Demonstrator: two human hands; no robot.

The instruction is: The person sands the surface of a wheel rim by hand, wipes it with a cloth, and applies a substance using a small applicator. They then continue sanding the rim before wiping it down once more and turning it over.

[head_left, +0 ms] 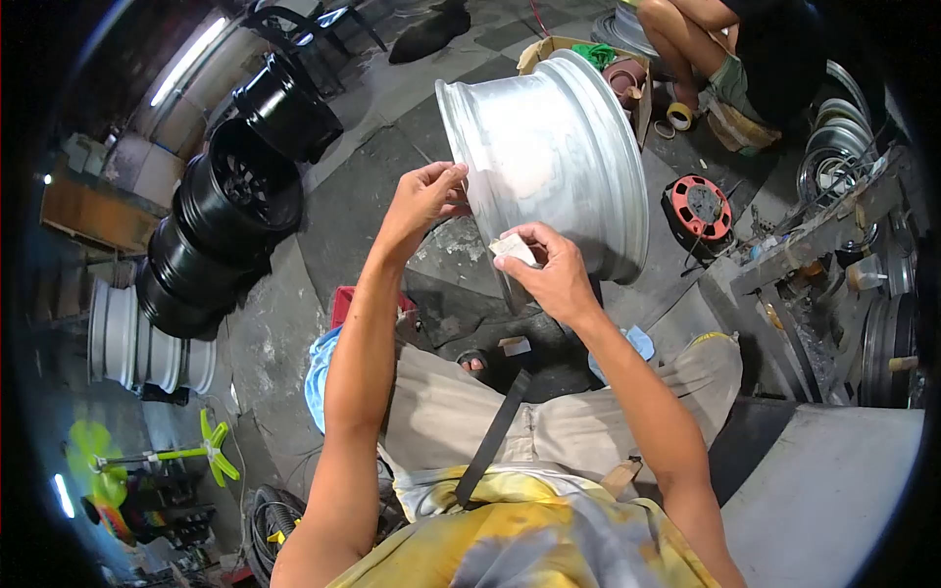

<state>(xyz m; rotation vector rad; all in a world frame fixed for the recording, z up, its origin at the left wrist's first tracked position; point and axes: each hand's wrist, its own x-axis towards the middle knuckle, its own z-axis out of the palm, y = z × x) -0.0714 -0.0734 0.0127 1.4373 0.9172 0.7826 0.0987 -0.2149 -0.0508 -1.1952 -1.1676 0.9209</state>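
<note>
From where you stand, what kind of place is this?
Probably a wheel repair or refinishing workshop: a bare metal wheel rim is at the hands, black rims are stacked nearby, and a red cable reel lies on the floor.

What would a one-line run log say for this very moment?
left hand: at wheel's edge | right hand: holding white pad | silver wheel: in front of person | left side: black wheels

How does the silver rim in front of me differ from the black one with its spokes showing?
The silver rim is pale and patchy; the black rim is dark and glossy. The silver rim mostly shows its outer barrel, the black rim its open end. Both are wide and round.
</note>
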